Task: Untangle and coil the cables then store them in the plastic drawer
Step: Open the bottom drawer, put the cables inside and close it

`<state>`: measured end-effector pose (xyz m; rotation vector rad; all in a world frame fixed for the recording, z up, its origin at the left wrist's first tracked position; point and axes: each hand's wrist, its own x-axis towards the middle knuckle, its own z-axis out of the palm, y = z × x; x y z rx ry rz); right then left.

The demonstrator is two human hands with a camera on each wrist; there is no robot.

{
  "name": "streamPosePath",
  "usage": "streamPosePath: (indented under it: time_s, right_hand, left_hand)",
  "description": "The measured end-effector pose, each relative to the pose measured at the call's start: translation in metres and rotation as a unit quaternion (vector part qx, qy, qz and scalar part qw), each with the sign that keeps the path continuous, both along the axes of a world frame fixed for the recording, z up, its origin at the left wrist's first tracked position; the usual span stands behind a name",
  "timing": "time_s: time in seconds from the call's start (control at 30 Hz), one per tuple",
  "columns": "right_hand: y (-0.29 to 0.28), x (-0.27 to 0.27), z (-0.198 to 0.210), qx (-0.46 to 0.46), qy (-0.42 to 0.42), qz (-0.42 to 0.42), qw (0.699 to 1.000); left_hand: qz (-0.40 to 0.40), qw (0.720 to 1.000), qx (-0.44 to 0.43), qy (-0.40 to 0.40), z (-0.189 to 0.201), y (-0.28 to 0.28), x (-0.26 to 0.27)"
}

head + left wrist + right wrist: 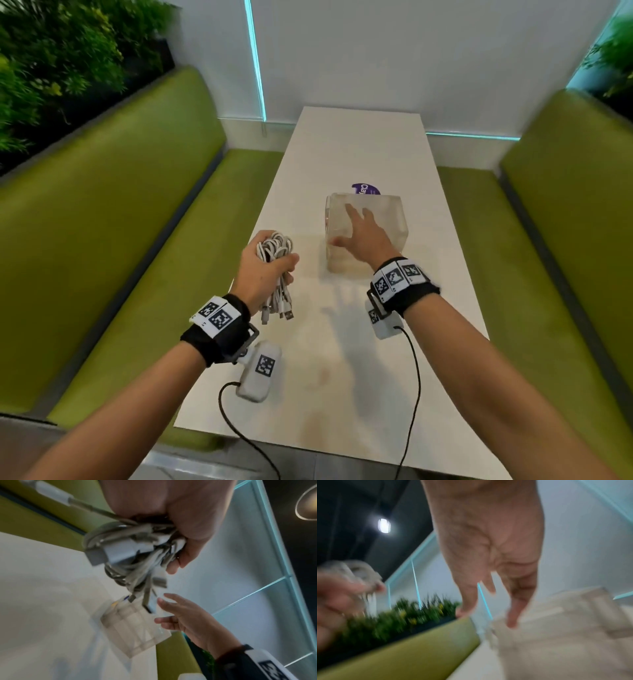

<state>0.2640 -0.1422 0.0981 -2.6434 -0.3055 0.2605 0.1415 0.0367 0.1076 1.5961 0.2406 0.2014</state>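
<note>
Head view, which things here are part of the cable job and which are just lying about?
Part of the job:
white cables, gripped in left hand
clear plastic drawer, right hand reaching over it

Lying about:
purple sticker on the table

You face a white table (359,144) between green benches (120,212), white wall panels (411,51) edged in teal light, plants (51,61) behind.
</note>
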Motion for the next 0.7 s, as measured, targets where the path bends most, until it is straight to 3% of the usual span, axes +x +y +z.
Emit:
streamPosePath:
  time_s: [0.13, 0.27, 0.4, 0.7]
  right_hand:
    - [0.002, 0.005, -0.032, -0.052, 0.009, -0.009, 0.999]
    - [0.005, -0.016, -0.047, -0.039, -0.066, -0.042, 0.996]
    - [-0.007, -0.046, -0.056, -0.003, -0.082, 0.005, 0.997]
    - [-0.09, -0.103, -0.053, 0.168, 0.064, 0.113, 0.977]
  left_hand:
    - [-0.012, 0.999, 0.035, 0.027, -0.015, 0.004, 0.001]
    - [-0.012, 0.998, 0.045, 0.041, -0.022, 0.007, 0.0]
    - [-0.003, 0.998, 0.051, 0.044, -0.029, 0.007, -0.001]
    - [-0.026, 0.99, 0.116, 0.077, -0.042, -0.012, -0.015]
